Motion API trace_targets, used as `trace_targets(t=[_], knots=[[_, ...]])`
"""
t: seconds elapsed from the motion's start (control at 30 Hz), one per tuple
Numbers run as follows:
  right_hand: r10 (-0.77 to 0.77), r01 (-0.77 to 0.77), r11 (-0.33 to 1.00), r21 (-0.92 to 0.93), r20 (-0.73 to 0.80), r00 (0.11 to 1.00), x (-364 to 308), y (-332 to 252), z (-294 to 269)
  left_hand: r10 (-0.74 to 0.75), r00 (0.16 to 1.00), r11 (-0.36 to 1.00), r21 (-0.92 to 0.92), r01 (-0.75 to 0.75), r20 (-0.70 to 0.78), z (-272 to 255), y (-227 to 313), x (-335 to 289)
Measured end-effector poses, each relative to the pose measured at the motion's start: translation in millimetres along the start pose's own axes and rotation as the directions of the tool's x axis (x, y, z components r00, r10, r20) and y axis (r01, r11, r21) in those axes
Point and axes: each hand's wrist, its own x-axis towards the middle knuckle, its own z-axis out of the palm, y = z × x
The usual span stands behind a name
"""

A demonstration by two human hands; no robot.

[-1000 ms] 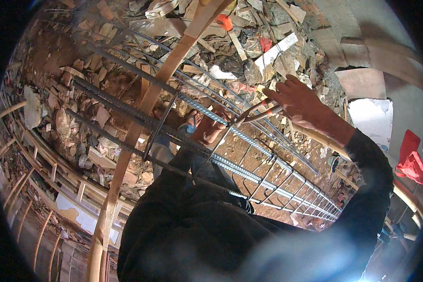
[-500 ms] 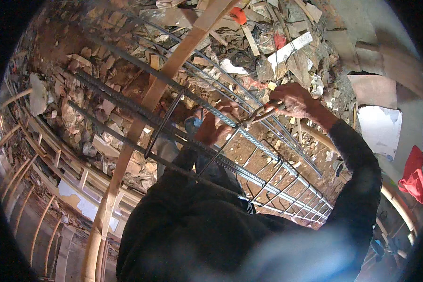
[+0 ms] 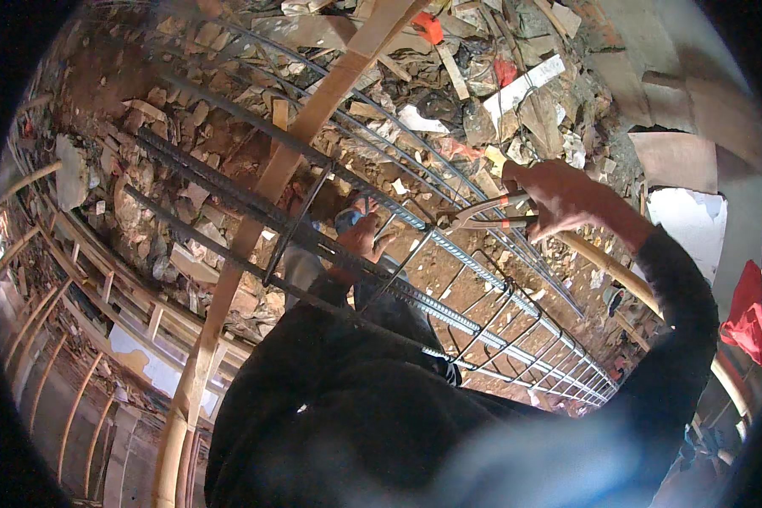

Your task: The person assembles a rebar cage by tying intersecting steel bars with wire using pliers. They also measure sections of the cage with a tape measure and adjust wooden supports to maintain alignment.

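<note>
My right hand (image 3: 565, 199) holds the spread handles of a pair of pincers (image 3: 489, 206), thumb and fingers on opposite handles. The jaws are at a crossing of a ribbed steel bar (image 3: 474, 266) and a stirrup (image 3: 411, 262) of a long rebar cage. My left hand (image 3: 360, 240) is lower and left, among the cage bars, its thumb and forefinger apart beside a short piece of bar. Part of that hand is hidden behind a dark rebar (image 3: 330, 245); I see nothing clearly held in it. Another stirrup (image 3: 296, 224) stands slanted across the bars to its left.
A wooden plank (image 3: 300, 135) crosses beneath the cage. Thin loose rods (image 3: 449, 182) run beyond it over rubble (image 3: 203, 110). Bamboo poles (image 3: 610, 269) and a red cloth (image 3: 747, 315) are at the right. Timber framing (image 3: 118, 317) curves along the left.
My right hand has moved right and the pincer handles have spread apart. My left hand has drawn back down and left, away from the pincer jaws.
</note>
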Motion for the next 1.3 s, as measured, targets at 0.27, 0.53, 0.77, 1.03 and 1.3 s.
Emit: trace_targets(t=[0.27, 0.53, 0.77, 1.03, 1.3], knots=[[-0.438, 0.067, 0.789, -0.61, -0.483, 0.758, -2.5, 7.2, 29.8, -0.257, 0.923, 0.962, -0.02, 0.274, 0.286, 29.6, -4.7, 17.0], [-0.355, 0.095, 0.811, -0.577, -0.359, 0.863, 15.2, 6.5, 16.3, -0.087, 0.994, 0.986, -0.138, 0.094, 0.06, 103.6, -67.8, -12.9], [-0.329, 0.04, 0.815, -0.577, -0.406, 0.852, 2.3, -3.4, 20.3, -0.133, 0.99, 0.98, -0.156, 0.125, -0.042, 82.5, -45.8, -2.6], [-0.344, 0.221, 0.897, -0.384, -0.289, 0.893, 53.9, 33.5, 24.4, -0.154, 0.985, 0.565, -0.825, 0.027, -0.074, 80.5, -36.9, 7.9], [-0.42, 0.26, 0.861, -0.437, -0.323, 0.848, 71.4, 49.1, 42.0, -0.394, 0.687, 0.915, 0.328, 0.234, 0.61, 23.6, -11.4, 25.2]])
